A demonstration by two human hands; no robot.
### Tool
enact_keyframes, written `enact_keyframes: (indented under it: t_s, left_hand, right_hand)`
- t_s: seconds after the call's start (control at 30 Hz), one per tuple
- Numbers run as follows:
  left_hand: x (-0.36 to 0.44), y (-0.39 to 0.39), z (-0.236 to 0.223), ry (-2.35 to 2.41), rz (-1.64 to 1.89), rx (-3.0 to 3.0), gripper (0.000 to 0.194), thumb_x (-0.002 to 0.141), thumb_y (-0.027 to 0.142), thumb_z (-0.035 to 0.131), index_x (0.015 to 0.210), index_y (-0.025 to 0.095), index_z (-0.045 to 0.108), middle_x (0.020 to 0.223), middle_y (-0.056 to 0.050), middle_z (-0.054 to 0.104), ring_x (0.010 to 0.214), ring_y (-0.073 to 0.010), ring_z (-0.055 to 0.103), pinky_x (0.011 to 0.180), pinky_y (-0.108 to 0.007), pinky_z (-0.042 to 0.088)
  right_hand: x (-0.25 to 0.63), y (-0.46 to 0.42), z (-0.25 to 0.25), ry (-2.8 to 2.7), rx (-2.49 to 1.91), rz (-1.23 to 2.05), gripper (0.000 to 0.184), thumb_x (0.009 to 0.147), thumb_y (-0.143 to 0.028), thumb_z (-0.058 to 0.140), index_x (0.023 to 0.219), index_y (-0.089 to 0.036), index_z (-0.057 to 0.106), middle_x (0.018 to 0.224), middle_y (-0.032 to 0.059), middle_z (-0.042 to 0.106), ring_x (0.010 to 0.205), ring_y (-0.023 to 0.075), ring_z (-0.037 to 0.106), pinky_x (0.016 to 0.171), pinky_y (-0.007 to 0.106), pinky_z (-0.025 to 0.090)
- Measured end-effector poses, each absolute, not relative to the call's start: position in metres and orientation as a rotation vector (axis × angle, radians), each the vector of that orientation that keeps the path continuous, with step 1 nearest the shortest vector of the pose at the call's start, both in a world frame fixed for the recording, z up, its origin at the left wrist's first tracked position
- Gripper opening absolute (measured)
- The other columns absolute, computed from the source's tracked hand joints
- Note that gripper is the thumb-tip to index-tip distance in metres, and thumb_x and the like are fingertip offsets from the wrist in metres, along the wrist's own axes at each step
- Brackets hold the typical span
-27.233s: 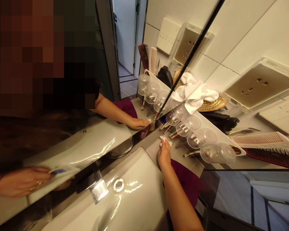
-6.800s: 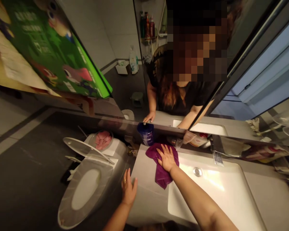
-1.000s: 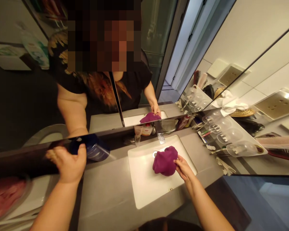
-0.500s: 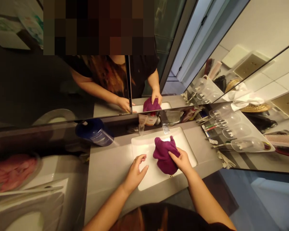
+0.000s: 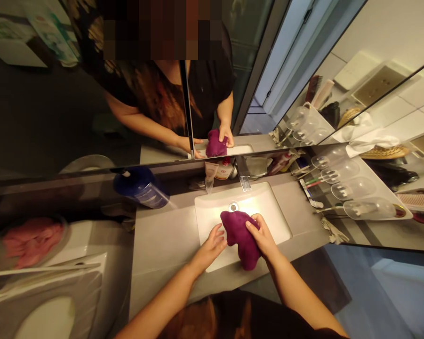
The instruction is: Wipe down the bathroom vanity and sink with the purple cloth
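A crumpled purple cloth [image 5: 243,235] hangs over the front part of the white sink [image 5: 271,200], gripped at its right side by my right hand [image 5: 264,235]. The thumb lies on top of the cloth and the other fingers are partly behind it. Just left of the cloth is my left hand [image 5: 212,247], fingers apart and holding nothing. Its fingertips are close to the cloth's left edge; I cannot tell whether they touch. Behind the cloth, the round drain [image 5: 233,207] shows in the basin, below the faucet [image 5: 245,181].
A blue pump bottle [image 5: 143,188] stands left of the sink against the mirror [image 5: 155,108]. Behind the faucet are a tube [image 5: 211,175] and a soap bottle [image 5: 225,169]. Right of the counter, a holder with clear cups [image 5: 360,188] is on the wall. A pink cloth [image 5: 35,240] lies at the left.
The purple cloth has come nearer to me and turned in my right hand, uncovering the drain. My left hand has moved right, closer to the cloth.
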State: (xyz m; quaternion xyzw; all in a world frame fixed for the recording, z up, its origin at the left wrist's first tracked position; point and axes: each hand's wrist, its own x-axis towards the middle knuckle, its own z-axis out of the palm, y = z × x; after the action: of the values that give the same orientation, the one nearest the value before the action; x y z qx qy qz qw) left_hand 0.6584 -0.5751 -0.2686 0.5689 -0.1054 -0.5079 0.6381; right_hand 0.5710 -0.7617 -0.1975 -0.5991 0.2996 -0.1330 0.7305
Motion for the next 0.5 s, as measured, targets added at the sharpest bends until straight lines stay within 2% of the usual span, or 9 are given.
enact_keyframes:
  t_s: [0.07,0.13,0.17,0.23,0.3,0.37,0.4,0.5]
  left_hand:
    - [0.655,-0.577,-0.260,-0.183,-1.255,1.136,0.101,0.078,0.074,0.067,0.159,0.035,0.022,0.165,-0.017,0.033,0.149,-0.0354,0.039,0.112,-0.057,0.042]
    - [0.650,-0.580,-0.254,-0.117,-1.271,0.937,0.090,0.082,0.073,0.065,0.156,0.034,0.033,0.161,-0.015,0.043,0.144,-0.0341,0.047,0.112,-0.056,0.044]
    - [0.648,-0.582,-0.253,-0.078,-1.254,0.864,0.084,0.082,0.072,0.065,0.151,0.030,0.044,0.155,-0.015,0.052,0.141,-0.0331,0.052,0.114,-0.054,0.044]
    - [0.644,-0.583,-0.255,0.007,-1.203,0.812,0.073,0.080,0.071,0.069,0.135,0.023,0.061,0.138,-0.015,0.067,0.133,-0.0314,0.060,0.116,-0.048,0.043]
    - [0.642,-0.584,-0.258,0.063,-1.173,0.832,0.068,0.078,0.068,0.072,0.125,0.020,0.067,0.129,-0.015,0.072,0.128,-0.0306,0.064,0.118,-0.045,0.043]
    - [0.642,-0.584,-0.261,0.060,-1.192,0.858,0.069,0.080,0.069,0.070,0.129,0.020,0.066,0.129,-0.016,0.072,0.126,-0.0313,0.065,0.118,-0.046,0.044]
    - [0.642,-0.584,-0.262,0.029,-1.192,0.887,0.071,0.083,0.070,0.066,0.133,0.020,0.063,0.132,-0.016,0.070,0.127,-0.0314,0.064,0.118,-0.048,0.044]
    - [0.649,-0.583,-0.264,-0.226,-1.088,1.170,0.071,0.091,0.068,0.053,0.146,0.022,0.053,0.144,-0.015,0.062,0.137,-0.0298,0.056,0.123,-0.049,0.038]
  right_hand:
    - [0.570,-0.754,-0.203,0.630,-1.270,-0.209,0.043,0.082,-0.058,0.074,0.106,-0.025,0.058,0.085,-0.0014,0.067,0.065,0.0158,0.061,0.058,0.028,0.052]
    - [0.567,-0.746,-0.214,0.550,-1.363,-0.160,0.050,0.085,-0.057,0.071,0.122,-0.026,0.059,0.107,0.0054,0.071,0.089,0.0224,0.070,0.080,0.037,0.060]
    - [0.564,-0.742,-0.220,0.488,-1.474,-0.150,0.052,0.085,-0.056,0.071,0.126,-0.026,0.061,0.118,0.0078,0.069,0.104,0.0258,0.068,0.095,0.043,0.057]
    - [0.558,-0.736,-0.233,0.357,-1.730,-0.128,0.060,0.079,-0.054,0.077,0.130,-0.026,0.063,0.137,0.0111,0.060,0.132,0.0312,0.055,0.116,0.050,0.043]
    - [0.552,-0.730,-0.244,0.278,-1.893,-0.079,0.077,0.072,-0.052,0.083,0.141,-0.026,0.058,0.154,0.0133,0.043,0.148,0.0343,0.036,0.123,0.052,0.033]
    - [0.549,-0.725,-0.253,0.274,-1.919,-0.058,0.087,0.071,-0.051,0.084,0.147,-0.026,0.050,0.162,0.0142,0.030,0.154,0.0345,0.026,0.124,0.052,0.031]
    - [0.549,-0.724,-0.255,0.279,-1.905,-0.078,0.082,0.073,-0.049,0.082,0.145,-0.025,0.051,0.162,0.0143,0.031,0.153,0.0338,0.027,0.124,0.051,0.032]
    - [0.554,-0.731,-0.255,0.297,-1.778,-0.163,0.052,0.078,-0.045,0.077,0.124,-0.025,0.063,0.137,0.0113,0.058,0.134,0.0299,0.053,0.115,0.047,0.044]
